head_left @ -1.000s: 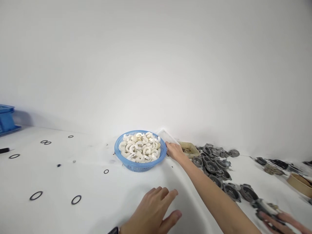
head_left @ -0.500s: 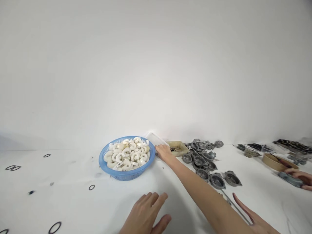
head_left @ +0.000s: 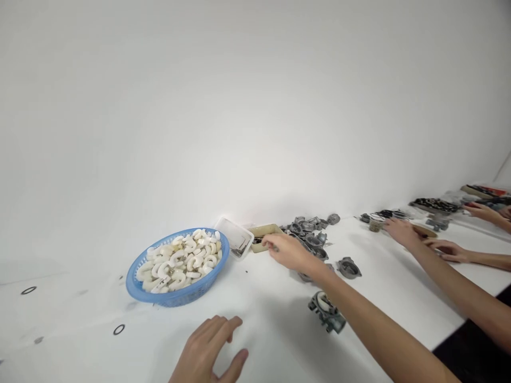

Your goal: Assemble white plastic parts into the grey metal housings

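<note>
Poised with right hand (head_left: 286, 251) outstretched to a tan tray (head_left: 256, 248) on a white tabletop (head_left: 275, 330), between a clear tray (head_left: 233, 232) and gray metal parts (head_left: 315, 241).

Pictured with that hand curled, too indistinct to tell whether grasping anything, and with left hand (head_left: 203, 347) open and loose near a blue basket (head_left: 175, 300) of white C-shaped pieces (head_left: 179, 263). Accompanied, beside the right forearm (head_left: 361, 319), by a gray metal assembly (head_left: 329, 318) and, farther right, by other people's hands (head_left: 401, 232) over the tabletop.

A cream tray (head_left: 257, 248) sits upright, dark pieces (head_left: 258, 240) inside; beside it at nine o'clock, a white tray (head_left: 232, 233) holds thin pieces (head_left: 238, 251).
</note>
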`<action>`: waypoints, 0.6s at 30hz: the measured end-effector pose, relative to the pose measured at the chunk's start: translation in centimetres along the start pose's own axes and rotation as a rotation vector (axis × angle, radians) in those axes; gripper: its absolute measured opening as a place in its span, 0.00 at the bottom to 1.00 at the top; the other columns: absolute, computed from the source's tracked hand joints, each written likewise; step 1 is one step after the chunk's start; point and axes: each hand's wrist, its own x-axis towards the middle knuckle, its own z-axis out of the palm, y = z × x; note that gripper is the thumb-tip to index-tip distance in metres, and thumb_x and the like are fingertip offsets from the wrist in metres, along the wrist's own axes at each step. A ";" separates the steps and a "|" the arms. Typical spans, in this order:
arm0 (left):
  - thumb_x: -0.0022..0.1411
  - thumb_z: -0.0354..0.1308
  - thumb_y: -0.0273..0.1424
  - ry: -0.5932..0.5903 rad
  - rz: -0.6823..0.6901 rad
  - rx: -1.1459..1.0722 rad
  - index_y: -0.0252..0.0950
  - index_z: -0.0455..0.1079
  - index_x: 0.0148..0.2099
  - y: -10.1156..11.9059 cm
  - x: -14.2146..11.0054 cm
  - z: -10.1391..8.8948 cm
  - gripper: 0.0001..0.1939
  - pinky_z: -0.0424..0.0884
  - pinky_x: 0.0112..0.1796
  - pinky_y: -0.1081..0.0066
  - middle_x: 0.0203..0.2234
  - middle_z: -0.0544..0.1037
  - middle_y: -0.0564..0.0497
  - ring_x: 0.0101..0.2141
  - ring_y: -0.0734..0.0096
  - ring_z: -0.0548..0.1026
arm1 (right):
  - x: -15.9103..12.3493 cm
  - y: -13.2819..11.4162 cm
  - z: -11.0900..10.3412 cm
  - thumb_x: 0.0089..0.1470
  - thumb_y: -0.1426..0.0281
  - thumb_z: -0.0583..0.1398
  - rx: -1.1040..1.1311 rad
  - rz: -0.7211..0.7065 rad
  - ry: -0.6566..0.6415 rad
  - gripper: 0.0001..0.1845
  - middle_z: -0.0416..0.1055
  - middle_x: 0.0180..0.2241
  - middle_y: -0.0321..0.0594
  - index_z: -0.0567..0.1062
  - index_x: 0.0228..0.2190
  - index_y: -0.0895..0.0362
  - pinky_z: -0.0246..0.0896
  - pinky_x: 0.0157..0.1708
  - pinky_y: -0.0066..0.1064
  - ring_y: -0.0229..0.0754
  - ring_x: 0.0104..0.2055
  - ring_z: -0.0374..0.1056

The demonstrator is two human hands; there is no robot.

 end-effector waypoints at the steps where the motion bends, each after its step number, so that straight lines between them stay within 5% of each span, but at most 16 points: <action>1: 0.73 0.55 0.40 -0.020 -0.026 -0.011 0.43 0.67 0.55 0.0 0.0 -0.1 0.13 0.76 0.35 0.71 0.30 0.76 0.54 0.31 0.67 0.79 | -2.2 1.2 -1.3 0.62 0.72 0.59 0.072 0.022 0.015 0.10 0.76 0.38 0.34 0.78 0.43 0.50 0.64 0.37 0.31 0.40 0.36 0.69; 6: 0.71 0.57 0.39 -0.267 -0.328 -0.124 0.44 0.70 0.54 2.4 2.6 1.4 0.12 0.77 0.43 0.65 0.36 0.78 0.52 0.38 0.63 0.80 | -12.7 7.3 -3.7 0.54 0.59 0.62 0.409 0.257 0.181 0.14 0.76 0.37 0.38 0.78 0.40 0.53 0.55 0.25 0.30 0.36 0.23 0.57; 9: 0.63 0.65 0.37 -0.469 -0.322 -0.262 0.47 0.63 0.66 5.9 6.9 4.2 0.31 0.74 0.55 0.56 0.53 0.77 0.48 0.53 0.56 0.76 | -16.6 9.5 -2.2 0.46 0.55 0.67 0.557 0.406 0.313 0.19 0.76 0.33 0.41 0.79 0.34 0.55 0.55 0.24 0.31 0.36 0.23 0.56; 12: 0.54 0.71 0.34 -0.590 -0.225 -0.425 0.50 0.55 0.71 8.4 11.7 8.0 0.47 0.63 0.64 0.50 0.68 0.61 0.45 0.66 0.49 0.62 | -18.4 9.9 0.1 0.40 0.51 0.67 0.693 0.518 0.406 0.22 0.72 0.23 0.38 0.78 0.28 0.56 0.51 0.19 0.30 0.36 0.19 0.55; 14: 0.47 0.75 0.34 -0.663 -0.206 -0.495 0.48 0.56 0.71 8.8 14.1 10.3 0.52 0.62 0.64 0.47 0.71 0.55 0.44 0.68 0.43 0.57 | -18.8 9.8 1.7 0.38 0.50 0.66 0.771 0.552 0.472 0.22 0.71 0.21 0.37 0.76 0.28 0.56 0.59 0.19 0.31 0.41 0.21 0.63; 16: 0.43 0.77 0.34 -0.724 -0.186 -0.545 0.47 0.61 0.69 8.1 15.4 12.0 0.52 0.65 0.62 0.48 0.67 0.63 0.44 0.65 0.41 0.63 | -18.9 9.8 3.3 0.40 0.50 0.65 0.830 0.550 0.549 0.21 0.74 0.25 0.39 0.75 0.28 0.55 0.69 0.30 0.34 0.45 0.28 0.71; 18: 0.41 0.77 0.32 -0.719 -0.180 -0.548 0.49 0.65 0.66 7.0 15.4 13.3 0.49 0.68 0.61 0.51 0.61 0.72 0.47 0.61 0.44 0.70 | -18.8 10.0 4.6 0.35 0.52 0.69 1.027 0.616 0.599 0.21 0.74 0.25 0.37 0.74 0.26 0.54 0.70 0.31 0.34 0.45 0.28 0.73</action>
